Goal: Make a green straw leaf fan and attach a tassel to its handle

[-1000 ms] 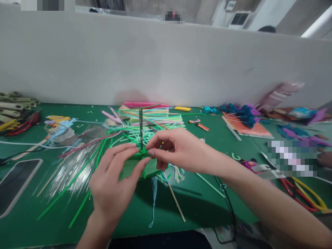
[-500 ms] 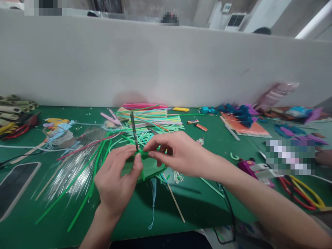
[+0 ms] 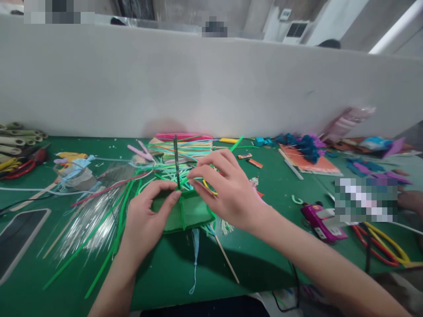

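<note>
My left hand (image 3: 150, 207) is closed on the upper edge of a flat green panel (image 3: 198, 210), its thumb and finger meeting at the foot of a thin dark stick (image 3: 176, 160). The stick stands nearly upright there. Green strips run along the panel's edge and down its middle. To the right, above the panel, my right hand (image 3: 228, 189) is pinched, apart from the left. A green pipe cleaner (image 3: 237, 144) sticks out behind its knuckles, and a bit of green shows at the fingertips. A light blue tassel (image 3: 196, 253) hangs below the panel.
Colourful pipe cleaners (image 3: 191, 149) lie behind my hands, with clear thin strips (image 3: 95, 220) and a phone (image 3: 21, 237) to the left. On the right are a purple device (image 3: 322, 222), red-and-yellow-handled tool (image 3: 380, 244) and blue flowers (image 3: 306, 147). Another person's hand (image 3: 410, 200) shows at the right edge.
My right hand has moved up and away from the left fingertips, and the green pipe cleaner now shows behind it. The dark stick stands straighter, and more of the panel is visible.
</note>
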A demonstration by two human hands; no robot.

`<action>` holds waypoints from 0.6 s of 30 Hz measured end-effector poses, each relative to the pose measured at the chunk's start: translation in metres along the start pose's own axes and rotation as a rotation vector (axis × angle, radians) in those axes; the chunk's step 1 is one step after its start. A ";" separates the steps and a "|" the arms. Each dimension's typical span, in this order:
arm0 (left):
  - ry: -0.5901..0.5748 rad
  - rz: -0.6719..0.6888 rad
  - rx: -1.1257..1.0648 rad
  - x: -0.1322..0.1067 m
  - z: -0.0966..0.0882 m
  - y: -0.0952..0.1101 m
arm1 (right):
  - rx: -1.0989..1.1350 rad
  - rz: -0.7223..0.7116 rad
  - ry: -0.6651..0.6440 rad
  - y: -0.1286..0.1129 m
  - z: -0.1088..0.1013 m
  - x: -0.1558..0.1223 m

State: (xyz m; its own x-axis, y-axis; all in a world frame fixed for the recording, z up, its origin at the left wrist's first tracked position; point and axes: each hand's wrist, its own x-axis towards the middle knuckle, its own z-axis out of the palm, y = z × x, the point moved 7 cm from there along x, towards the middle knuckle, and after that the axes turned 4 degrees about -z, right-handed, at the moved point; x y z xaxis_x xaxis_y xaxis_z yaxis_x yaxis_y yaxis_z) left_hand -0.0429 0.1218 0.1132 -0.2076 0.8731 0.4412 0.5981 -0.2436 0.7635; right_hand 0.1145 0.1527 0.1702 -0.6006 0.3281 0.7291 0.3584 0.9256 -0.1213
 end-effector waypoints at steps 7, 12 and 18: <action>0.012 -0.005 -0.108 0.000 -0.001 -0.002 | 0.381 0.427 0.011 0.005 0.017 -0.015; 0.054 0.027 -0.139 -0.001 -0.003 0.000 | 0.546 0.668 -0.115 0.018 0.027 -0.015; 0.085 0.015 -0.151 -0.002 -0.001 0.001 | 0.607 0.765 -0.256 0.025 0.031 -0.010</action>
State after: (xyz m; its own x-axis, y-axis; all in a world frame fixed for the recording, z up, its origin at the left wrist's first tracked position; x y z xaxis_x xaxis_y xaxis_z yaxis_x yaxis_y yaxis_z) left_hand -0.0425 0.1193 0.1135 -0.2685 0.8315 0.4863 0.4797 -0.3224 0.8161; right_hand 0.1073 0.1785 0.1384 -0.5228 0.8384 0.1539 0.3301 0.3656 -0.8703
